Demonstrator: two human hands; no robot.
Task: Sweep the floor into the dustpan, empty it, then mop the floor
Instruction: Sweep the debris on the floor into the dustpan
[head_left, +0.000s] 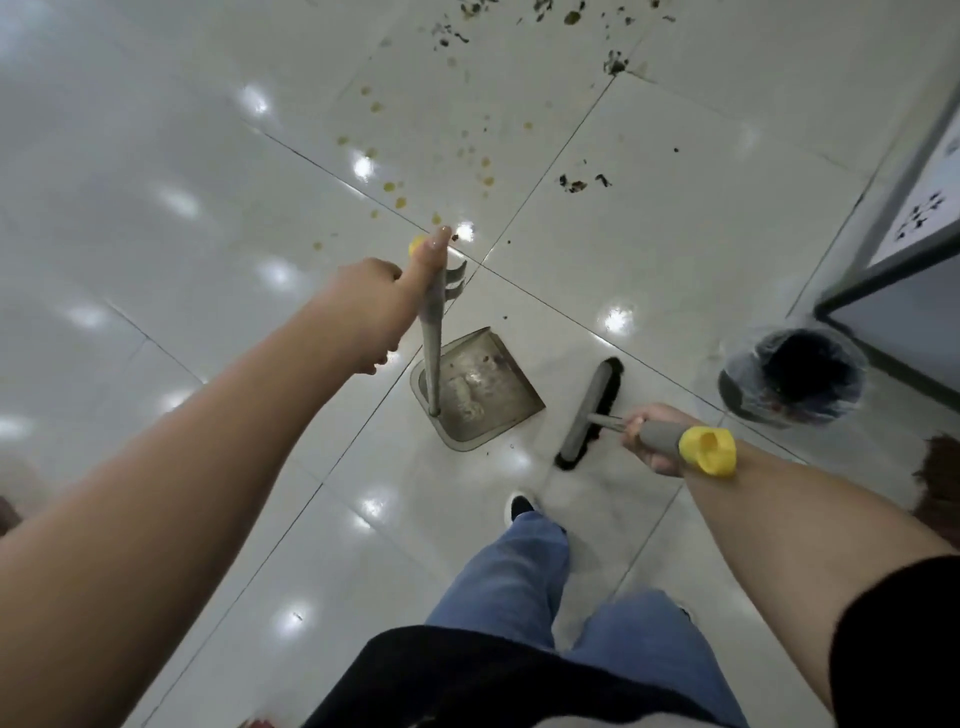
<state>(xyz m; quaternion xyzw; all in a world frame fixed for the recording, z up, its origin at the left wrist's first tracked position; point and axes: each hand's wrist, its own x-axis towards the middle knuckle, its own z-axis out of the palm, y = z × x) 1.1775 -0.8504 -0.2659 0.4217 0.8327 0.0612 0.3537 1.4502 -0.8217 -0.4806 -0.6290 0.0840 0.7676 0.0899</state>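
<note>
My left hand (382, 306) grips the upright grey handle of the dustpan (480, 389), thumb along the shaft near its yellow tip. The grey pan rests on the white tiled floor (182, 260) with pale dirt inside it. My right hand (649, 434) is closed around the grey, yellow-capped handle of the broom (589, 413). Its black bristles touch the floor just right of the pan. Dark debris (582, 182) and yellow spots (395, 195) lie scattered on the tiles beyond the pan.
A round bin (789, 382) lined with a clear bag stands at the right, beside a dark-edged cabinet or wall panel (893, 291). My legs in blue jeans and one dark shoe (519, 506) are below the broom.
</note>
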